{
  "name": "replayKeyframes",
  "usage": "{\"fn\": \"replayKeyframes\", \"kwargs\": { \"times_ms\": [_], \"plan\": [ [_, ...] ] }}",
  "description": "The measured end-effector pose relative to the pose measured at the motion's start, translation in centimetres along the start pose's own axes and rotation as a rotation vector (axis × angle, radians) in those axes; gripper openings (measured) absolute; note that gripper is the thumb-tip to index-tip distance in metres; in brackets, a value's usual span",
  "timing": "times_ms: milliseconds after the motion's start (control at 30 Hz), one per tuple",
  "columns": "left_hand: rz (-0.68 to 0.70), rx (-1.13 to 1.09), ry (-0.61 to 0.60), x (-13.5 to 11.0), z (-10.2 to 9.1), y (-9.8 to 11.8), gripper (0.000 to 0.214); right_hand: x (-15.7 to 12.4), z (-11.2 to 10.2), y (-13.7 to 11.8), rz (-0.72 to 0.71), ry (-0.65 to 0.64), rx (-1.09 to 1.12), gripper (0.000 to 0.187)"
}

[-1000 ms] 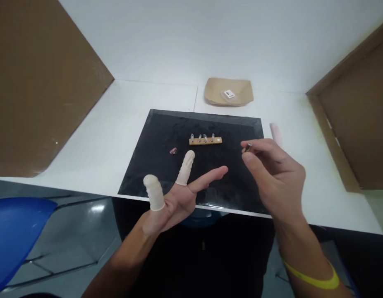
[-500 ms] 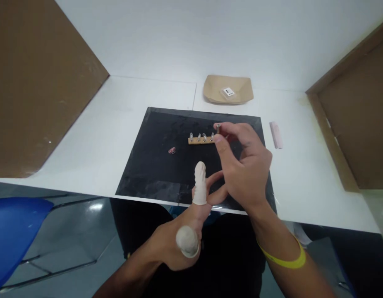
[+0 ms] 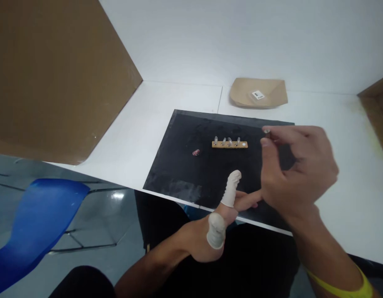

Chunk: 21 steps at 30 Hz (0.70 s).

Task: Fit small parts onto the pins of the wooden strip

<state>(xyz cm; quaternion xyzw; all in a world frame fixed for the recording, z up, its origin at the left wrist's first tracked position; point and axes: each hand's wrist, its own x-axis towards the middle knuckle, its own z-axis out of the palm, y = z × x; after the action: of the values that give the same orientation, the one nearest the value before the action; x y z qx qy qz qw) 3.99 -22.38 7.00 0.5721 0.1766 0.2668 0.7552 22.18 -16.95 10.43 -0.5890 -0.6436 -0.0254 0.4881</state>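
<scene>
My right hand [image 3: 298, 167] hovers over the right side of a black mat [image 3: 191, 174], pinching a small metal cylinder [image 3: 266, 132] between thumb and forefinger. A little to its left, on the mat, lies a narrow wooden strip [image 3: 229, 144] with several small clear pieces standing on it. My left hand [image 3: 219, 223] is at the mat's near edge, fingers stretched out, with white finger cots on the thumb and forefinger; it holds nothing. A tiny pinkish part [image 3: 195, 152] lies on the mat left of the strip.
A brown paper tray [image 3: 272, 97] holding a small labelled packet [image 3: 258, 95] sits at the back of the white table [image 3: 166, 107]. Brown cardboard panels [image 3: 55, 70] wall the left and right sides. A blue chair [image 3: 33, 223] stands lower left.
The view has swung, so everything sits further right. My right hand drew back to the right from above the strip's right end, still pinching the cylinder. My left hand stayed near the mat's edge.
</scene>
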Motion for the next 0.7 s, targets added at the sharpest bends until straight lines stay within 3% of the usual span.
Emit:
{"fn": "replayKeyframes", "kwargs": {
  "times_ms": [100,200,267,333,433,500,600,700],
  "plan": [
    [0.050,0.134,-0.110,-0.1,-1.1,0.8,0.098,0.4,0.1,3.2,-0.013,0.046,-0.151,0.027],
    [-0.077,0.235,-0.114,-1.0,-2.8,1.5,0.093,-0.3,0.3,5.8,0.038,0.002,-0.156,0.030],
    [-0.150,0.314,0.009,-2.1,-4.2,1.5,0.089,-1.5,0.4,6.6,0.061,-0.054,-0.126,0.029],
    [-0.149,0.455,0.213,-3.2,-5.9,0.8,0.089,-2.8,0.5,6.9,0.105,-0.102,-0.093,0.028],
    [-0.055,0.922,0.642,-4.0,-9.0,-0.7,0.081,-4.5,0.4,7.3,0.237,-0.174,-0.053,0.028],
    [-0.017,1.211,0.816,-3.8,-11.0,-1.5,0.053,-5.4,0.2,7.7,0.306,-0.225,-0.029,0.028],
    [-0.114,1.408,0.868,-2.8,-13.3,-1.9,0.042,-6.4,-0.1,8.3,0.355,-0.281,0.010,0.030],
    [-0.241,1.490,0.784,-1.4,-14.2,-1.8,0.045,-7.3,-0.3,8.3,0.359,-0.297,0.063,0.029]
  ]
}}
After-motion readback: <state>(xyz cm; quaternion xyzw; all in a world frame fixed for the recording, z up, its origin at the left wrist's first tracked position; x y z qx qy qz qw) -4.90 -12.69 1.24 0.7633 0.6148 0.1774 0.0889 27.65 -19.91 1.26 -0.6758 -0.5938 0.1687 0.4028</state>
